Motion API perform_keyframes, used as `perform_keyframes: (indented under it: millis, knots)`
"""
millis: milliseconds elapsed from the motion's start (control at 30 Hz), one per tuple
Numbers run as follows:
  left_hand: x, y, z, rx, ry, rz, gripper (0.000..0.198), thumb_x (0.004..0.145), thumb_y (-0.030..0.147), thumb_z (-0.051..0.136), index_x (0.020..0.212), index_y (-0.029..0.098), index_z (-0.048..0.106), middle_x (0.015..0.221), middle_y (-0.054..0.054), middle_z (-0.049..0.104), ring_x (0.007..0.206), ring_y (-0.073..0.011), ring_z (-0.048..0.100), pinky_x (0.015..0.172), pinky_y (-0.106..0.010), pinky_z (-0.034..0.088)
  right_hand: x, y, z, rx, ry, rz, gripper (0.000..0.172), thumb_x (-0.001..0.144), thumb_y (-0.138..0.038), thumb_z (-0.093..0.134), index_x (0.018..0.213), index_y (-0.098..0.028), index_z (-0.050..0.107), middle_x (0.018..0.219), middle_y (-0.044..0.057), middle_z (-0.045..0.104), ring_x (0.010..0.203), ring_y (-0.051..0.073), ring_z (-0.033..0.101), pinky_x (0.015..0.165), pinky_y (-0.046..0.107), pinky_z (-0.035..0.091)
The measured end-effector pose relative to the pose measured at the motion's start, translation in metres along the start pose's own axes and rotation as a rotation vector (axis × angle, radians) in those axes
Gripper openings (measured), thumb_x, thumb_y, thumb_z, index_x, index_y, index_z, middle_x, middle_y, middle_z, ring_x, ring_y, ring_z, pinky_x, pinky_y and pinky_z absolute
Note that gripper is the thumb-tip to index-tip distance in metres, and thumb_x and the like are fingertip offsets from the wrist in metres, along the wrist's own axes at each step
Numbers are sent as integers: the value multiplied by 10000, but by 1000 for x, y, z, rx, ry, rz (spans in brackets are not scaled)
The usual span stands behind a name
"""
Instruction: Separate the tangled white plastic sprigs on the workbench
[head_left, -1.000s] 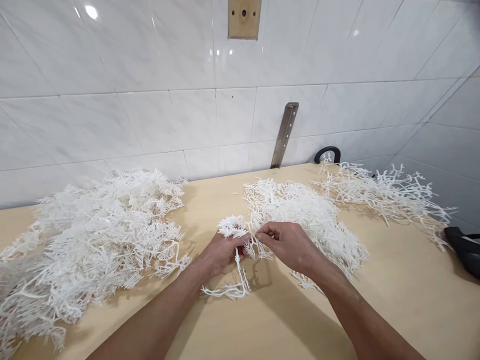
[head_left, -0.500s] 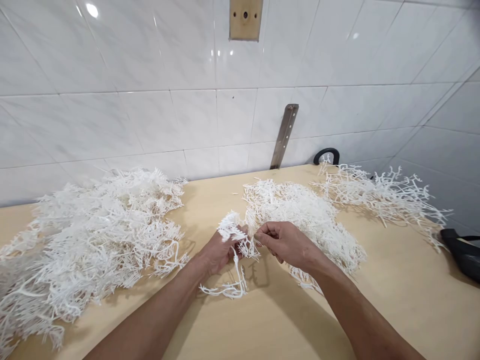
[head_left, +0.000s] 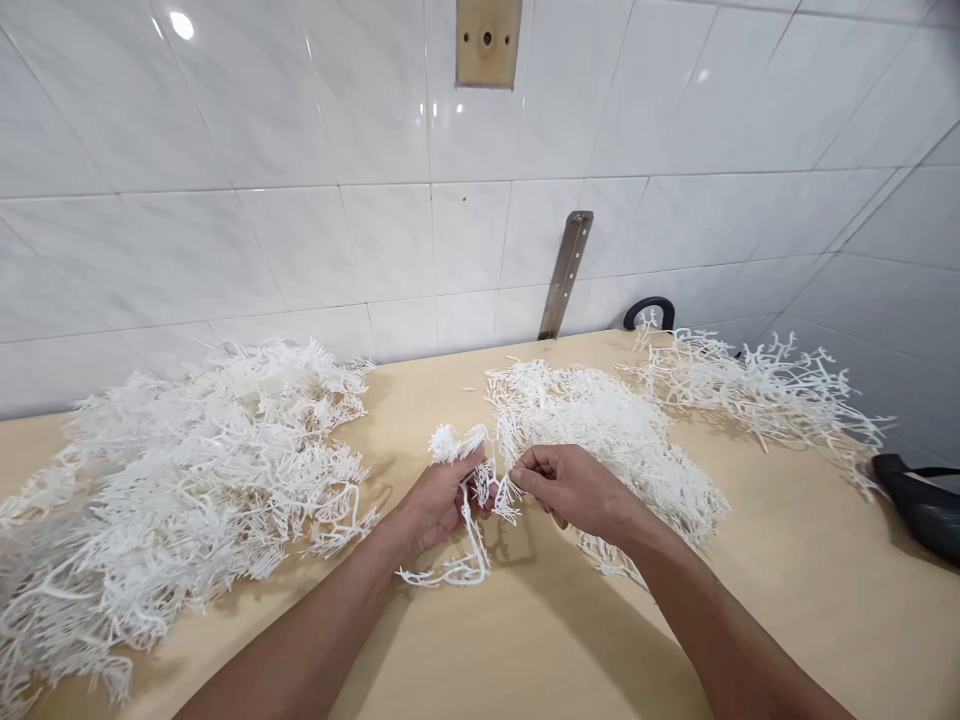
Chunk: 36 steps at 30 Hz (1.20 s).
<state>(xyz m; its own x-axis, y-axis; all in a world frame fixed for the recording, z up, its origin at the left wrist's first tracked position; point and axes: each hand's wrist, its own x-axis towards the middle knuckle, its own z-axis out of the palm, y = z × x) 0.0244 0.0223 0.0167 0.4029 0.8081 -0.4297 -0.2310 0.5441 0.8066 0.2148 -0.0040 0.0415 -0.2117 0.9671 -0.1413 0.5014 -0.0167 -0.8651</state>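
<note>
My left hand (head_left: 442, 505) is closed around a white branched plastic piece (head_left: 472, 560). Its frilly tufts stick up above the thumb, and a bare stem bends down to the tabletop. Close by on the right, my right hand (head_left: 574, 485) has thumb and forefinger pinched together at the edge of the same piece, by a fine-tipped tuft (head_left: 508, 497). What exactly lies between those fingertips is too small to make out. Behind the right hand spreads a heap of small white plastic sprigs (head_left: 600, 405), partly covered by the hand and forearm.
A large pile of white branched pieces (head_left: 202, 470) fills the left of the wooden tabletop (head_left: 517, 640). Bare white stems (head_left: 750, 385) lie at the back right. Black handles (head_left: 919, 505) show at the right edge and behind the table. A metal strip (head_left: 566, 275) leans on the tiled wall.
The branched piece has turned a little in my left hand, its upper tuft shifting left. My right hand stays pinched in nearly the same spot. The view has shifted slightly.
</note>
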Motion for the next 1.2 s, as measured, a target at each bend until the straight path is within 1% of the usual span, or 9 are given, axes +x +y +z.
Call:
perform_keyframes:
  millis: [200,333,400,467,667,800,933,1067,1200]
  knots:
    - [0,-5,-1,-162,-61,-16,391,748,506,754,747,154,583,570,8,580,459,-111,527,483,-249,471,1,-7,3,-129,76,-16,221,841,-341,530,686,-189,572,601,-31,515,473,82,421,431,207,334]
    - [-1,-8,3,-161,-63,6,340,622,294,870,757,147,596,579,19,588,479,-103,536,484,-233,458,5,-10,7,-169,102,-13,220,828,-331,532,677,-179,582,588,-20,530,466,80,405,434,209,301]
    - [-3,-7,5,-137,-75,7,308,614,247,866,747,140,609,585,12,598,492,-102,543,496,-229,453,6,-8,7,-133,107,-2,224,825,-339,538,682,-174,588,625,-5,570,470,79,412,428,209,292]
    - [-3,-5,6,-123,-65,-15,281,631,246,854,735,139,616,581,13,593,486,-97,534,491,-228,443,7,-3,8,-67,102,15,230,826,-356,545,693,-173,585,637,-5,573,462,76,409,418,209,284]
    - [1,-5,2,-139,-10,-55,275,657,278,850,765,131,644,629,1,608,501,-93,538,466,-220,431,6,8,10,138,46,44,269,844,-425,558,702,-198,535,537,-68,419,416,75,384,407,208,312]
    - [1,-6,2,-142,-6,-55,325,617,301,882,751,135,639,599,18,594,486,-85,528,454,-210,419,3,7,13,91,126,-13,252,853,-391,553,696,-194,560,565,-51,475,456,85,426,439,218,326]
    - [-2,-3,5,-80,-4,-90,374,594,344,898,739,135,624,573,20,582,487,-93,538,444,-209,418,0,6,15,-3,238,-119,221,863,-350,554,730,-190,627,638,-14,581,589,122,508,547,242,389]
    - [-4,-2,7,-65,22,-87,397,561,328,914,719,149,597,525,48,536,439,-83,491,425,-215,423,-2,6,15,-37,254,-151,227,886,-350,542,777,-194,664,665,-5,620,616,135,530,575,252,403]
    - [-3,-5,9,-72,20,-90,385,585,367,891,716,149,602,528,21,561,463,-112,534,415,-219,408,-4,7,12,-37,224,-151,234,893,-358,538,790,-196,673,672,-3,626,613,134,535,571,245,415]
